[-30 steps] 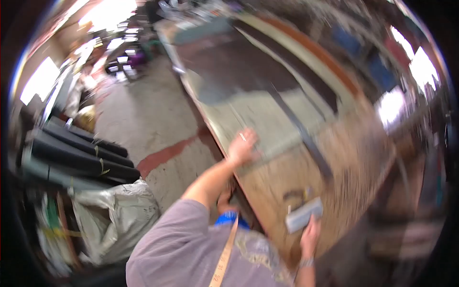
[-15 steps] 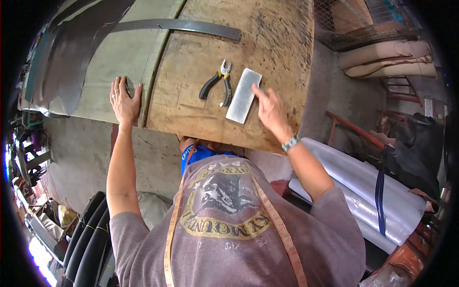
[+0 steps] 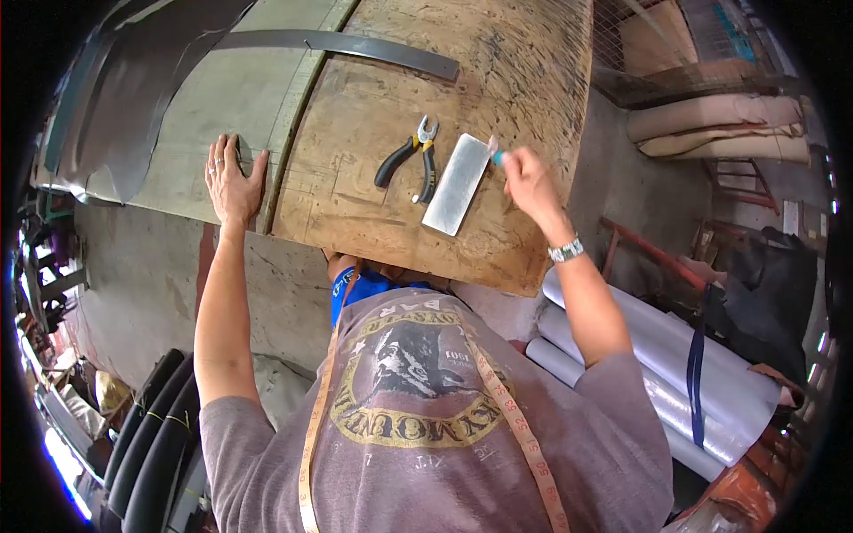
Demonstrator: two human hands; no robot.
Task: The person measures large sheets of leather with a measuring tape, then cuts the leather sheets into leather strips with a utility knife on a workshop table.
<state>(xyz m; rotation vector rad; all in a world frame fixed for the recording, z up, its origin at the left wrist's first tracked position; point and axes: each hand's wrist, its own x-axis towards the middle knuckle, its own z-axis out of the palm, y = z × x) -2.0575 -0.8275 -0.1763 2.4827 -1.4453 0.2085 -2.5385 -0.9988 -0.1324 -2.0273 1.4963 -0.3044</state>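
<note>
My left hand (image 3: pixel 235 183) lies flat on the grey-green sheet (image 3: pixel 200 111) at the left of the table, fingers stretched out. My right hand (image 3: pixel 531 185) is closed around a small tool with a teal part (image 3: pixel 497 158); its pale tip is too small to identify. The tip is close to the upper right corner of a flat, silvery rectangular block (image 3: pixel 458 185), which lies slantwise on the wooden tabletop. Left of the block rest pliers (image 3: pixel 427 158) with black and yellow handles, their jaws apart.
A long metal ruler (image 3: pixel 386 51) crosses the back of the table. Dark leather-like material (image 3: pixel 142 84) drapes at the far left. Silvery rolls (image 3: pixel 684 382) lean at the right, below brown rolls (image 3: pixel 720 120). Black rolls (image 3: pixel 160 444) stand at lower left.
My right hand has moved right and slightly down, away from the block's face, and the teal part of its tool now shows. My left hand stays flat on the sheet.
</note>
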